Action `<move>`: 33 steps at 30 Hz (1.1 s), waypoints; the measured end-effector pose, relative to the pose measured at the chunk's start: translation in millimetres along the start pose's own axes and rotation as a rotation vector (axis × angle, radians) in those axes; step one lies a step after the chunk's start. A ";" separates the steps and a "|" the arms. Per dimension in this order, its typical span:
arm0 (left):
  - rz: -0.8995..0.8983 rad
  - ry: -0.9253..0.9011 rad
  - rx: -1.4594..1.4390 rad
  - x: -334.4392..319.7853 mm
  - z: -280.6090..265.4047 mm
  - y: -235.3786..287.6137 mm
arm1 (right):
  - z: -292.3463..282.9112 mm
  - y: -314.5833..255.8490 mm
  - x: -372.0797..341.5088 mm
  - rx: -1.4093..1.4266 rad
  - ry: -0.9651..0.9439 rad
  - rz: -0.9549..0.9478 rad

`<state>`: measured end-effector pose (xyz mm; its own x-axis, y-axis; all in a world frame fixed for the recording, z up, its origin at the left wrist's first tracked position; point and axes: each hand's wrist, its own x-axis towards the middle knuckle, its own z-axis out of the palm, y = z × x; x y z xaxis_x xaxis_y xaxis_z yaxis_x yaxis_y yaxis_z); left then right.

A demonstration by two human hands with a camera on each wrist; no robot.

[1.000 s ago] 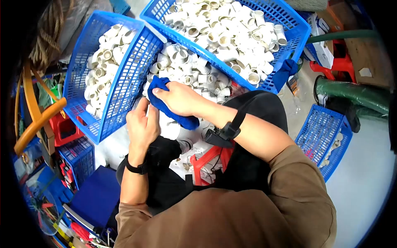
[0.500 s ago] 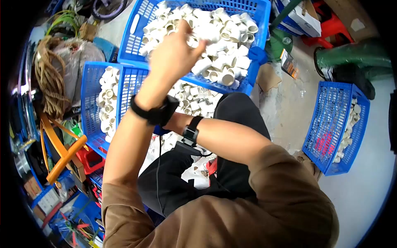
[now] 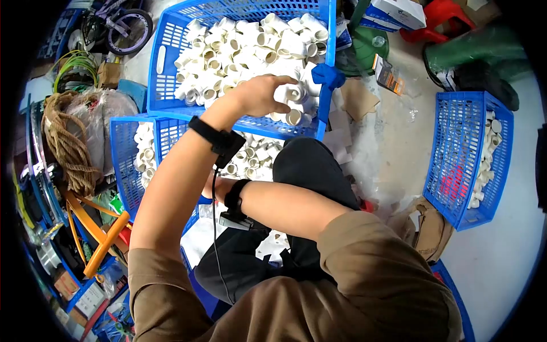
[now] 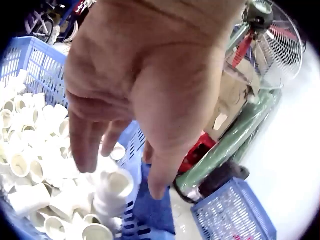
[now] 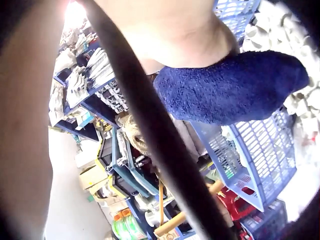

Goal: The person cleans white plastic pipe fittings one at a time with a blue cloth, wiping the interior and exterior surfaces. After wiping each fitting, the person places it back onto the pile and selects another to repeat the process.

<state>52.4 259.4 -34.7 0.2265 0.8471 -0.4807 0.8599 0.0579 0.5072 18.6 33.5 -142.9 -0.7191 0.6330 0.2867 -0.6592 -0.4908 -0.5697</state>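
Note:
My left hand [image 3: 259,96] reaches over the big blue basket [image 3: 242,124] of white plastic pipe fittings [image 3: 233,54]. Its thumb and fingers are spread on either side of a white elbow fitting [image 4: 119,185] near the basket's right end. Below the left forearm, my right hand [image 3: 213,189] holds a fuzzy dark blue cloth [image 5: 230,90]. That hand's fingers are mostly hidden by the cloth in the right wrist view. More white fittings [image 3: 253,159] lie in a pile between the big basket and my knees.
A second blue basket [image 3: 128,165] with fittings stands at the left, and a smaller one [image 3: 456,165] on the floor at the right. A blue cloth knot [image 3: 329,75] hangs on the big basket's corner. Coiled rope [image 3: 68,142] and an orange frame [image 3: 105,245] crowd the left side.
My left hand has left the blue cloth and moved up to the big basket, then right across the fittings. The right hand keeps the cloth low. The head view has shifted.

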 end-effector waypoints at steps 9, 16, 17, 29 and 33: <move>-0.087 0.994 -0.740 -171.7 -45.0 -6.1 | 34.1 -70.8 54.5 -0.465 0.494 0.949; -0.394 1.736 -1.073 -268.0 30.8 -112.6 | 39.7 -114.4 73.7 -0.496 0.542 0.845; -0.540 1.625 -0.954 -271.6 58.3 -140.4 | 39.1 -116.8 78.5 -0.507 0.596 0.771; -0.834 0.373 -0.488 -132.7 286.0 -238.7 | -32.4 -191.0 136.1 0.457 0.248 -0.016; -0.950 0.255 -0.502 -106.5 326.4 -256.6 | -33.4 -187.0 138.1 0.503 0.147 0.057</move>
<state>-43.0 -18.1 -347.1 -0.5786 0.4251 -0.6960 0.3371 0.9018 0.2705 49.9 232.7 -22.5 -0.7425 0.6563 0.1338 -0.6697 -0.7311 -0.1304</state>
